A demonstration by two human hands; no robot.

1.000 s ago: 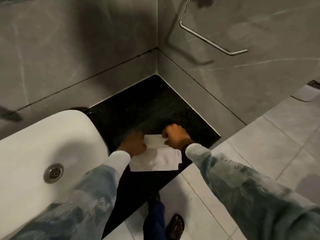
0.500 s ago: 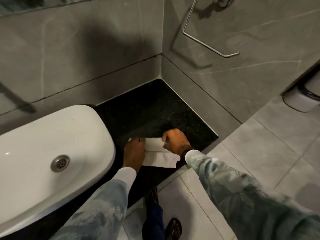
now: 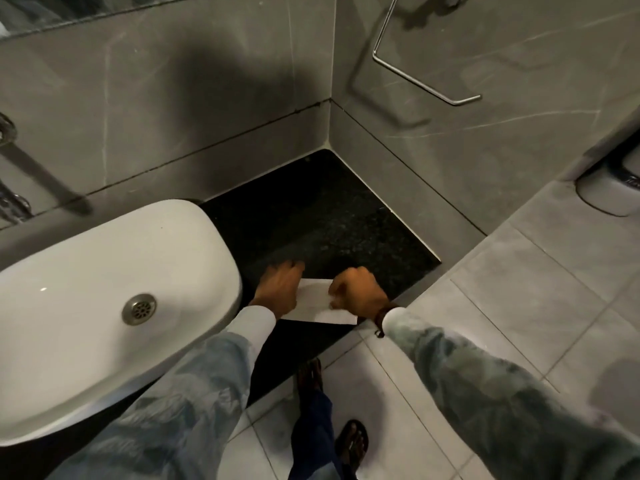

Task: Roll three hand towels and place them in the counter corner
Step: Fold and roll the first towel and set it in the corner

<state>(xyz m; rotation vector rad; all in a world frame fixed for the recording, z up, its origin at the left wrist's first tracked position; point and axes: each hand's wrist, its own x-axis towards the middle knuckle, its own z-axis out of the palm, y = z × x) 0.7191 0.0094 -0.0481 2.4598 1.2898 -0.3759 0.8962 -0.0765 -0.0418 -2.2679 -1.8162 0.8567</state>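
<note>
A white hand towel [image 3: 317,304] lies near the front edge of the black counter [image 3: 322,216], folded into a narrow strip. My left hand [image 3: 280,289] presses flat on its left end, fingers pointing toward the wall. My right hand [image 3: 358,292] is curled over its right end, gripping the fold. Only one towel is in view. The counter corner [image 3: 327,157] where the two grey walls meet lies beyond the hands.
A white basin [image 3: 104,299] with a metal drain [image 3: 139,309] fills the counter's left side. A metal towel bar [image 3: 426,88] hangs on the right wall. A tap [image 3: 10,199] is at the far left. Grey floor tiles and my sandalled feet [image 3: 351,445] lie below.
The towel's visible part has grown narrower as both hands worked it toward the wall. My left hand has shifted from beside the towel onto its left end.
</note>
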